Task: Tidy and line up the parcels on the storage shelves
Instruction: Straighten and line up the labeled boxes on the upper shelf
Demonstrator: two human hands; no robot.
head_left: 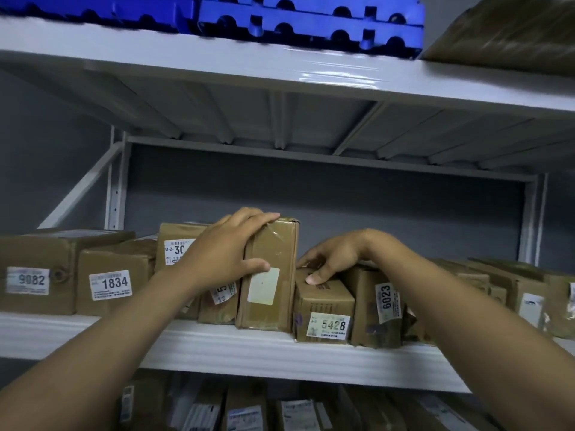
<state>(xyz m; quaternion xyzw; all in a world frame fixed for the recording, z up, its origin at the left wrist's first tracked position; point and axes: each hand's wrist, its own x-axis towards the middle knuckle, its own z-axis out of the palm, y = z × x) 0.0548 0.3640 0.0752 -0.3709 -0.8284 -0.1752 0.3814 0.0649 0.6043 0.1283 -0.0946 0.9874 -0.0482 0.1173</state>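
Note:
A row of brown cardboard parcels stands on the white middle shelf (217, 346). My left hand (224, 253) grips a tall upright parcel (273, 259) with a blank pale label, fingers over its top edge and thumb on its front face. My right hand (329, 259) rests on top of the low parcel marked 5428 (323, 306), thumb pressed on its upper front edge; its fingers reach down behind the tall parcel, partly hidden. The parcel marked 6023 (378, 306) stands just right of it, under my right wrist.
Parcels marked 9082 (34, 275) and 1834 (112, 281) sit to the left, with more parcels at the far right (513, 290). Blue plastic crates (311, 20) fill the upper shelf. The lower shelf (249, 412) holds several more parcels. Open space lies above the parcel row.

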